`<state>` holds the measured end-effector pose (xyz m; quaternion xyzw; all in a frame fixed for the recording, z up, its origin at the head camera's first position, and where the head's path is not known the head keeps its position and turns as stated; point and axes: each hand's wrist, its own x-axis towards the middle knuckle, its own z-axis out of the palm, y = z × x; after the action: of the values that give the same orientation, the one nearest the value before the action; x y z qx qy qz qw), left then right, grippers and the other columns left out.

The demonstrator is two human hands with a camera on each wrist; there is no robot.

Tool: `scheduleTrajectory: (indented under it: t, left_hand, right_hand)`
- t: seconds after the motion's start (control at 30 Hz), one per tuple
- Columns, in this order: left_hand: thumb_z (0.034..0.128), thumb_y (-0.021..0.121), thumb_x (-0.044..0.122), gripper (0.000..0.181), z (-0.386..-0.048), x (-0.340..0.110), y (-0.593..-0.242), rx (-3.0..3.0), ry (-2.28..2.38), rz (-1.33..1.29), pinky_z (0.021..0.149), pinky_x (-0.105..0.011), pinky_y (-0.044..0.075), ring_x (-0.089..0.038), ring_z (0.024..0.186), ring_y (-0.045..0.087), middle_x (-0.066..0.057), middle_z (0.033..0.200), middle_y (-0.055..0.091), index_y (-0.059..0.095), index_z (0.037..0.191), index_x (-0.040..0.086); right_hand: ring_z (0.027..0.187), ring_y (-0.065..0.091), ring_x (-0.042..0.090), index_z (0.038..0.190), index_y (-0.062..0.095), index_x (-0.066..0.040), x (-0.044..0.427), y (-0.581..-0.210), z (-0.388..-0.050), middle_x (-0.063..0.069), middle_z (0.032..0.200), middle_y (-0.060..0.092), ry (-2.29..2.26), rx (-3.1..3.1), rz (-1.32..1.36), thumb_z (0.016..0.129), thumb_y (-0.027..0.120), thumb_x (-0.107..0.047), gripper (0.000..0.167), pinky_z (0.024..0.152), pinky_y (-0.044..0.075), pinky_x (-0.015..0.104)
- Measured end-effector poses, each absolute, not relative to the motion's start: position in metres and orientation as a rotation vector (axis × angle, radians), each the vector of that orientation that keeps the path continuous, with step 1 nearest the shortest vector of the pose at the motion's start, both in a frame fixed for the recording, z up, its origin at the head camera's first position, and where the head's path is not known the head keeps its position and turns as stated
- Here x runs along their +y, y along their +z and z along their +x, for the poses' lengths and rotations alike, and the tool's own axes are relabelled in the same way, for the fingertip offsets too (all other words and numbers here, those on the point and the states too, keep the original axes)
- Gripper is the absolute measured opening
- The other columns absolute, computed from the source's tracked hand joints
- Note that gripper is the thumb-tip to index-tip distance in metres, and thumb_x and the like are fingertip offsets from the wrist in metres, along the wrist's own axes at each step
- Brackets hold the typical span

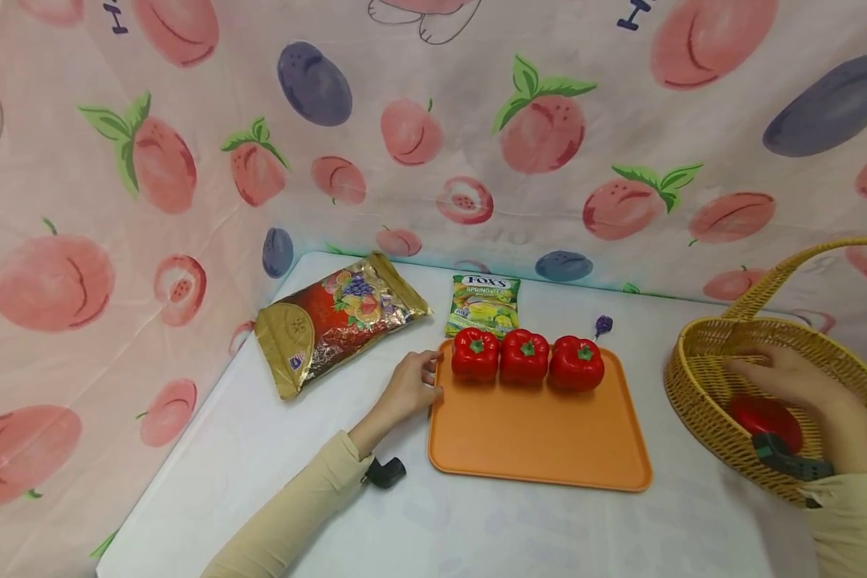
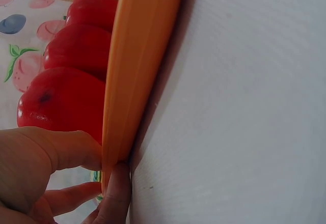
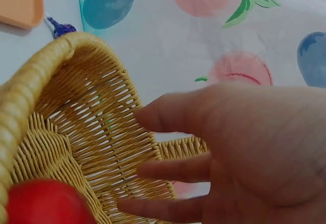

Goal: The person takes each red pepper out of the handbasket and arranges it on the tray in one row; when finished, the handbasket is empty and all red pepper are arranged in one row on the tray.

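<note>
An orange tray (image 1: pixel 542 437) lies on the table with three red bell peppers (image 1: pixel 527 357) in a row along its far side. My left hand (image 1: pixel 410 385) pinches the tray's left rim. The left wrist view shows the thumb (image 2: pixel 76 150) on one side of the rim and a finger (image 2: pixel 116 196) on the other. Over at the right, my right hand (image 1: pixel 802 381) is inside a wicker basket (image 1: pixel 682 373), its fingers extended and holding nothing. Another red bell pepper (image 1: pixel 766 421) lies in the basket below that hand; the right wrist view cuts it off at the bottom.
Behind the tray lies a green Fox's candy bag (image 1: pixel 482 301). A gold and red snack bag (image 1: pixel 339 317) rests at the back left. A purple-wrapped lollipop (image 1: pixel 603 325) is between tray and basket. The basket's handle (image 1: pixel 780 277) arches upward; fruit-print cloth (image 1: pixel 419 209) hangs behind.
</note>
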<state>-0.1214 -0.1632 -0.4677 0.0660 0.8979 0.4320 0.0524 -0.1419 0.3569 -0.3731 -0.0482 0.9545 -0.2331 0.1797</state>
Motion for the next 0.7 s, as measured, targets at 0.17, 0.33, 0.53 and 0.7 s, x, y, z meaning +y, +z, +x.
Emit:
scheduleTrajectory:
  t: [0.17,0.33,0.53,0.7]
  left_hand:
    - [0.0716,0.073,-0.003,0.062,-0.122,-0.163,-0.468,2.739,1.301,0.205,0.075,-0.031,0.049,-0.018,0.084,0.058,-0.012,0.101,0.059,0.058,0.131,-0.003]
    - [0.0718,0.073,-0.003,0.061,-0.122,-0.164,-0.470,2.747,1.299,0.220,0.075,-0.031,0.048,-0.018,0.083,0.059,-0.012,0.101,0.059,0.058,0.131,-0.004]
    - [0.0722,0.073,-0.003,0.060,-0.122,-0.165,-0.471,2.748,1.306,0.236,0.075,-0.030,0.049,-0.018,0.083,0.059,-0.012,0.100,0.059,0.059,0.130,-0.004]
    - [0.0717,0.073,-0.003,0.060,-0.122,-0.164,-0.471,2.758,1.301,0.231,0.075,-0.030,0.047,-0.017,0.082,0.058,-0.012,0.100,0.059,0.059,0.131,-0.003]
  right_hand:
    - [0.113,0.045,0.061,0.135,0.028,0.025,0.355,-0.376,-0.143,0.051,0.129,0.036,-0.726,2.700,-0.126,0.103,0.044,-0.036,0.071,0.083,0.049,0.057]
    - [0.110,0.052,0.054,0.139,0.030,0.021,0.352,-0.382,-0.144,0.049,0.131,0.038,-0.819,2.698,-0.137,0.103,0.046,-0.035,0.069,0.074,0.052,0.033]
    - [0.112,0.049,0.056,0.140,0.033,0.019,0.351,-0.385,-0.142,0.047,0.131,0.040,-0.812,2.733,-0.159,0.101,0.050,-0.036,0.069,0.072,0.049,0.031]
    - [0.111,0.049,0.059,0.134,0.035,0.022,0.356,-0.380,-0.138,0.048,0.126,0.043,-0.647,2.747,-0.150,0.097,0.057,-0.041,0.077,0.076,0.052,0.042]
